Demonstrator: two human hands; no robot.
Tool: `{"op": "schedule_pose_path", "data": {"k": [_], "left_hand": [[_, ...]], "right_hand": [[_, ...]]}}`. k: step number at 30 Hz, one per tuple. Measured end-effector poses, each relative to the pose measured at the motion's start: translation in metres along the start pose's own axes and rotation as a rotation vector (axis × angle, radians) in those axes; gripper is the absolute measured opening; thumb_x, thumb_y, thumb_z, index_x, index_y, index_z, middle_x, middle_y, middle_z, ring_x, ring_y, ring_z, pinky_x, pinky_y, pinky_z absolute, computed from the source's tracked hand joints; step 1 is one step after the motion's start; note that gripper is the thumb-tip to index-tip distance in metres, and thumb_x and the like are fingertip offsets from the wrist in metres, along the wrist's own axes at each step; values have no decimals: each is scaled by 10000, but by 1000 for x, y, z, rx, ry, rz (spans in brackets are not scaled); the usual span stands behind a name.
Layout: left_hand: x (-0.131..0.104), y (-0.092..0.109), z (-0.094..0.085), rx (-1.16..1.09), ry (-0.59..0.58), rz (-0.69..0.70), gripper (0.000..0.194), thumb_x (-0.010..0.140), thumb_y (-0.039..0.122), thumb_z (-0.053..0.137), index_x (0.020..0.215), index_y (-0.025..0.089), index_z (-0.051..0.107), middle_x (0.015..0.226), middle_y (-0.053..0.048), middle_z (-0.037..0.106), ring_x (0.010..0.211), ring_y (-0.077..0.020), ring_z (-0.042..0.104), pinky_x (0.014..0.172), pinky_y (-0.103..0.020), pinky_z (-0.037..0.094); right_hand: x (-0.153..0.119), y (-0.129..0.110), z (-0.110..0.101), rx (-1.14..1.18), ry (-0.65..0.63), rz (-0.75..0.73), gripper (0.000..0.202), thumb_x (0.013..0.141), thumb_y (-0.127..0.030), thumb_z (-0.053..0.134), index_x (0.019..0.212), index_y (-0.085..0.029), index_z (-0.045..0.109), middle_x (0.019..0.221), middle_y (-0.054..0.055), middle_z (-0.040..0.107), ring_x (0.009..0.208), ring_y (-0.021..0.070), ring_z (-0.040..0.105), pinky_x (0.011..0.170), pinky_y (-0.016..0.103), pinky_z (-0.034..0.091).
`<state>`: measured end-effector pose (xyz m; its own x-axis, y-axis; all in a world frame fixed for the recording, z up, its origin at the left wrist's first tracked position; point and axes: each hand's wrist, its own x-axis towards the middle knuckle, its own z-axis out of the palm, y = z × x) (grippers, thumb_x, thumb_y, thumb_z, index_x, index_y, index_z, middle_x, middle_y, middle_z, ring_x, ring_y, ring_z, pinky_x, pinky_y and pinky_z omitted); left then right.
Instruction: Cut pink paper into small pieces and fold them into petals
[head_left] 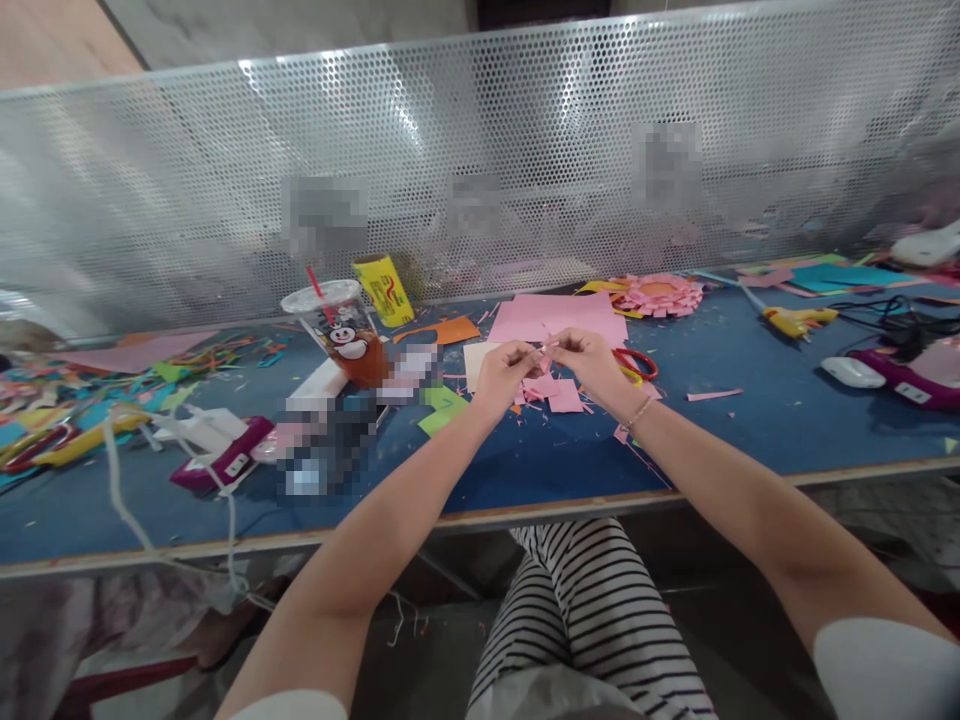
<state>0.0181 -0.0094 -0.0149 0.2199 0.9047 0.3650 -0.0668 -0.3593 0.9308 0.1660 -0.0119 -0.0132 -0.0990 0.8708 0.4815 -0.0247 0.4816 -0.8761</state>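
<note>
Over the blue table (480, 480), my left hand (506, 372) and my right hand (581, 358) meet fingertip to fingertip, both closed in a pinch on a small pink paper piece (545, 350). Fingers cover much of that piece. Below them lie pink paper squares (562, 395) and thin scraps. Behind my hands is a large pink sheet (555, 312). Scissors with red and yellow handles (637, 366) rest just right of my right hand. Green paper pieces (442, 408) lie to the left of my left hand.
A lidded plastic cup of brown drink (349, 340) stands left, beside a yellow packet (384, 290). A fringed pink paper ring (660, 295) and a yellow glue gun (796, 320) lie at right. A perforated metal screen (480, 150) closes off the back. White cords (124, 500) hang over the front edge.
</note>
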Motion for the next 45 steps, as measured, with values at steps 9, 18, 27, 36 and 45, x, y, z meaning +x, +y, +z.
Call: {"op": "schedule_pose_path", "data": {"k": [9,18,27,36,45], "left_hand": [[0,0,0,30,0,-6,242,666,364,653,682,135,577,573,1,584,532,-79,533,581,-229,465],[2,-5,-3,-1,1,-45,252,657,371,660,688,137,570,571,5,581,525,-78,527,586,-234,462],[-1,-1,1,-109,-33,-129,274,622,370,691,679,137,558,586,10,584,547,-82,553,618,-250,474],[-1,-2,3,-99,-7,-175,287,557,288,737,701,128,547,586,3,598,559,-94,580,635,-269,488],[0,-3,3,-82,22,-120,274,573,299,728,690,127,550,580,7,591,544,-82,562,616,-251,491]], "right_hand": [[2,3,-1,171,-9,120,255,589,-385,711,652,-157,615,582,-4,582,556,107,537,589,269,460],[3,-3,-1,294,41,204,286,687,-445,610,669,-159,613,607,13,586,570,111,561,609,269,480],[2,-2,-4,-121,-12,37,195,706,-344,587,666,-153,590,603,7,581,553,100,521,568,246,444],[1,2,-4,-195,79,-15,176,731,-336,551,705,-165,586,636,8,564,582,108,511,557,247,428],[3,3,-2,-89,17,8,183,691,-340,604,753,-169,580,651,-7,555,600,102,516,585,246,450]]}}
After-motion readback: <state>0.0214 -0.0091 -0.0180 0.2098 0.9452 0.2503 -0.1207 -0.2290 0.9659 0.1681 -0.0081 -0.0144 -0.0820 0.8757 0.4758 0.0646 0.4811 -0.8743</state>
